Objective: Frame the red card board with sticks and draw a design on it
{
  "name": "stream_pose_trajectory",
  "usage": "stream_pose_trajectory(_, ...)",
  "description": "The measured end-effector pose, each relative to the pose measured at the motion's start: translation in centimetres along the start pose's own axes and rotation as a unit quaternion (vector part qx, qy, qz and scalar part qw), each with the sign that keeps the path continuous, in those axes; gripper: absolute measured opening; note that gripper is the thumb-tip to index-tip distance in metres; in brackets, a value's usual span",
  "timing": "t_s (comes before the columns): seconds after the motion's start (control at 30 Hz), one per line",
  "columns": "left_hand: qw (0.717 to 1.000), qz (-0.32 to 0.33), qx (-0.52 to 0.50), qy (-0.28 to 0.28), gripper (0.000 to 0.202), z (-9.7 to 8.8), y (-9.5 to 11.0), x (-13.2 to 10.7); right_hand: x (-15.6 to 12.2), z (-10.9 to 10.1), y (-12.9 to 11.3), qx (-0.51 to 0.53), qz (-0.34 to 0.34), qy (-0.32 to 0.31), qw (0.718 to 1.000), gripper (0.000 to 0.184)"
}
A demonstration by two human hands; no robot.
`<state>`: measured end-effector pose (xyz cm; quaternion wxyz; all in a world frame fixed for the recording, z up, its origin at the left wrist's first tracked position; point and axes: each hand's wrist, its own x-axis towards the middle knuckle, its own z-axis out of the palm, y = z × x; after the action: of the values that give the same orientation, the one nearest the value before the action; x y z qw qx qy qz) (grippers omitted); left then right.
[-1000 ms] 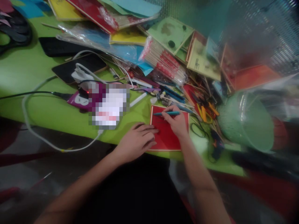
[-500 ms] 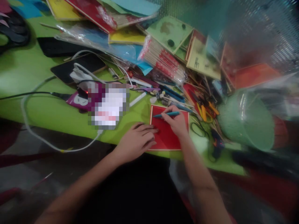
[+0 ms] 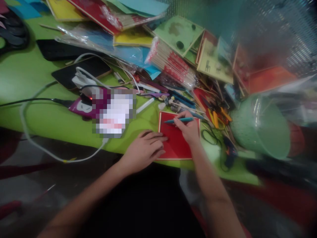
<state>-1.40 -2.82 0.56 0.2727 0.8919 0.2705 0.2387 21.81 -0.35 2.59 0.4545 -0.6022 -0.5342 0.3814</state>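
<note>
A red square card (image 3: 176, 143) with a pale border lies at the near edge of the green table (image 3: 37, 112). My left hand (image 3: 146, 148) lies flat on the card's left edge, fingers stretched out and pressed on it. My right hand (image 3: 188, 129) is closed round a teal pen (image 3: 178, 120). The pen lies nearly level, and its tip points left over the card's upper part.
A heap of coloured cards and packets (image 3: 173, 53) fills the far side. Pens, scissors and orange-handled pliers (image 3: 215, 117) lie right of the card. A green plastic tub (image 3: 260, 127) lies on its side at the right. White cables (image 3: 49, 155) and a charger are at the left.
My right hand with the pen has shifted slightly to the right along the card's top. My left hand has stayed in place.
</note>
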Motion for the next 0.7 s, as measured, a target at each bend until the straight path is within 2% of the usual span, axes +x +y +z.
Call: stream_pose_trajectory(0.7, 1.000, -0.001, 0.000, -0.002, 0.023, 0.02, 0.04, 0.01, 0.10, 0.08, 0.17, 0.002, 0.006, -0.014, 1.000, 0.026)
